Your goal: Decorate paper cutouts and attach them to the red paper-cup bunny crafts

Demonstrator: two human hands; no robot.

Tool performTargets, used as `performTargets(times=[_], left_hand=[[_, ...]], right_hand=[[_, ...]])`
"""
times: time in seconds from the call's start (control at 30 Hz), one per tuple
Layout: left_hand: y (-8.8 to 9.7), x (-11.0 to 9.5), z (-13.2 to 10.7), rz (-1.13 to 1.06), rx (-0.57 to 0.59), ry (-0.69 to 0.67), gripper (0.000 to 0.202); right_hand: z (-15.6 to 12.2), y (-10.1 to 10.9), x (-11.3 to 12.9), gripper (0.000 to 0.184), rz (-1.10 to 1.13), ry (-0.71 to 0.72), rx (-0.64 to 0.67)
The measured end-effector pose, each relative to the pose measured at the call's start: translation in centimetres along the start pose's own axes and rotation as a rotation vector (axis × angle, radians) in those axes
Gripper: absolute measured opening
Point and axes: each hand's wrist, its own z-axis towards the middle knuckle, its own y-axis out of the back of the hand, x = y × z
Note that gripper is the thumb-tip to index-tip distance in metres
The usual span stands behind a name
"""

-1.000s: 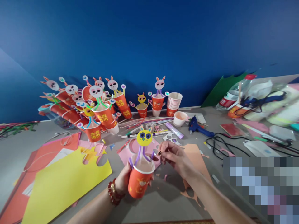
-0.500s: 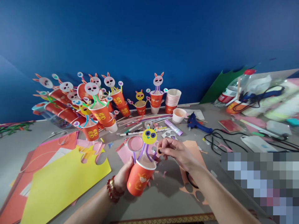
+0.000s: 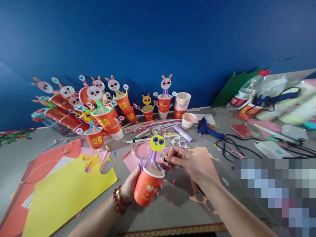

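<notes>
My left hand is wrapped round a red paper cup with a gold print, tilted slightly. From the cup rise purple pipe cleaners, topped by a yellow paper animal face with big round eyes and pointed ears. The fingers of my right hand pinch a small paper disc with a dark spot, close to the pipe cleaner on the cup's right side. Whether the disc touches that pipe cleaner I cannot tell.
Several finished cup figures crowd the back left. Behind stand stacked cups and a white cup. A blue glue gun with black cable lies right, a glue stick mid-table. Yellow paper covers the left.
My right hand has shifted slightly left with the disc, closer to the pipe cleaner at the cup's right side. The left hand still grips the cup; the view has shifted a little.
</notes>
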Motion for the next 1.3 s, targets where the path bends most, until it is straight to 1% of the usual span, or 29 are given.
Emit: performTargets(times=[0.17,0.37,0.53,0.6,0.8,0.87,0.97,1.07,1.3], left_hand=[[-0.1,-0.1,0.0,-0.002,-0.023,0.015,0.085],[-0.2,-0.2,0.1,-0.041,0.009,0.018,0.087],[-0.2,-0.3,0.1,-0.052,0.036,0.003,0.085],[-0.1,-0.3,0.1,-0.065,0.041,0.009,0.084],[-0.3,-0.3,0.2,-0.043,0.028,-0.010,0.085],[-0.4,-0.3,0.3,-0.019,0.027,-0.023,0.085],[-0.3,0.0,0.3,-0.007,0.023,-0.010,0.084],[-0.1,0.2,0.2,-0.017,0.003,0.003,0.085],[0.2,0.4,0.1,-0.024,0.010,-0.009,0.084]], right_hand=[[-0.1,-0.1,0.1,0.032,0.019,-0.020,-0.002],[0.0,-0.2,-0.1,0.031,0.028,0.001,0.005],[-0.2,-0.9,0.0,0.033,-0.002,0.073,-0.079],[-0.2,-1.1,0.1,0.034,0.003,0.083,-0.093],[-0.3,-1.2,0.0,0.033,-0.063,0.077,-0.084],[-0.4,-1.4,-0.1,0.035,-0.072,0.049,-0.051],[-0.4,-1.9,-0.4,0.040,-0.031,0.011,-0.011],[-0.4,-2.2,-0.8,0.043,0.037,0.009,-0.023],[-0.3,-2.1,-1.3,0.040,0.113,0.005,-0.014]])
